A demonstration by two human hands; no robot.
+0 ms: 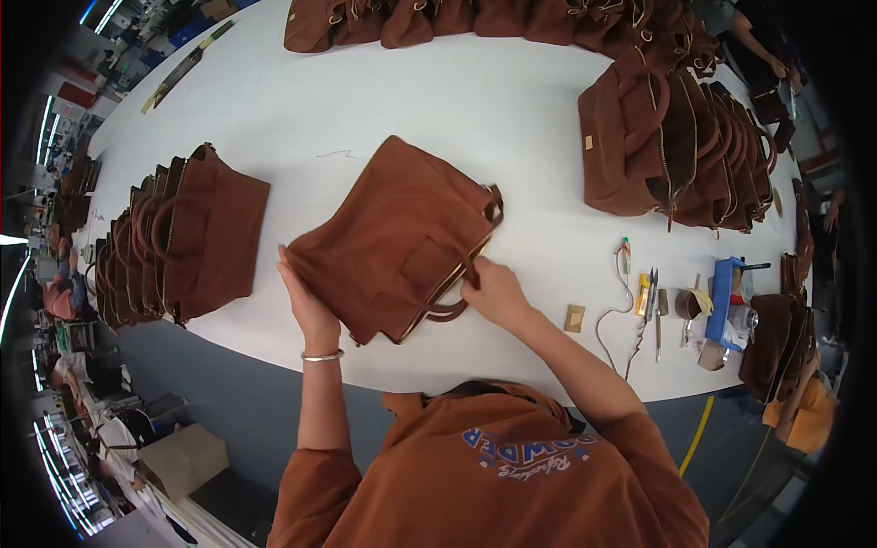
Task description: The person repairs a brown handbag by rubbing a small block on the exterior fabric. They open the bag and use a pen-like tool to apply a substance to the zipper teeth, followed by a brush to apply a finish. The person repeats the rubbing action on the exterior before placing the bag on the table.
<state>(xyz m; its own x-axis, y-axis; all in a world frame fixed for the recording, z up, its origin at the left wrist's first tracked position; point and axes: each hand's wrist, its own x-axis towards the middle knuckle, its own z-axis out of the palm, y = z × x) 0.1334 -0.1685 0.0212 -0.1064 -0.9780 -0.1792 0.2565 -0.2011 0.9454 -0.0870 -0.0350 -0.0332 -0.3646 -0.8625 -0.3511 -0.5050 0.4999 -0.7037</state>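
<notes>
A brown handbag (393, 228) lies tilted on the white table in front of me, its zipped top and handles turned to the right. My right hand (496, 294) is closed on the bag's handle near the zipped opening. Against the bag's left edge, at its base, rests my left hand (309, 306) with its fingers stretched out flat along the brown material. A bracelet (323, 356) circles my left wrist. The bag's underside and part of my right fingertips are hidden.
Rows of similar brown bags stand at the left (215, 228), the right (630, 146) and the far edge (411, 23). Right of me lie a corded tool (626, 256), a small tan block (575, 318), several hand tools and a blue bin (724, 301). Other people work around.
</notes>
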